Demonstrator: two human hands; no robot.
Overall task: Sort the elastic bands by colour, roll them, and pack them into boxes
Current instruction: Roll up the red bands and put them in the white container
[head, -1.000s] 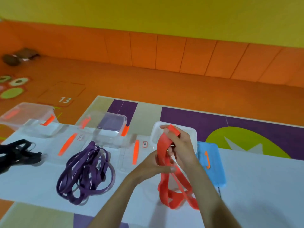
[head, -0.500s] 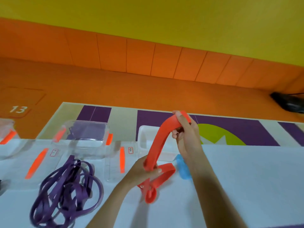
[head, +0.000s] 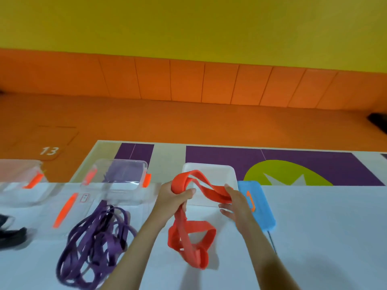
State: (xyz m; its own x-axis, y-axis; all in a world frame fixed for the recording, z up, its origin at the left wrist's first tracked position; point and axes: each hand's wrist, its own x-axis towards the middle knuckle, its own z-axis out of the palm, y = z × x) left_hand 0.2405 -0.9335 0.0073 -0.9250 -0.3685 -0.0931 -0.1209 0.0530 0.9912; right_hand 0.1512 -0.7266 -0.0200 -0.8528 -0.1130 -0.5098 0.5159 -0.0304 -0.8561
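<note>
Bare white sheet gives open passage at right; purple bands and clear box crowd the left.

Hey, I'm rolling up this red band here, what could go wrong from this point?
1. The red band hangs in twisted loops below the hands; rolling it as it is could lock in a kink.
2. The left hand grips it in a fist, but the right hand seems to hold it mostly by the thumb, so that end may slip free.
3. The purple bands lie close by; the trailing loops might snag them.
</note>
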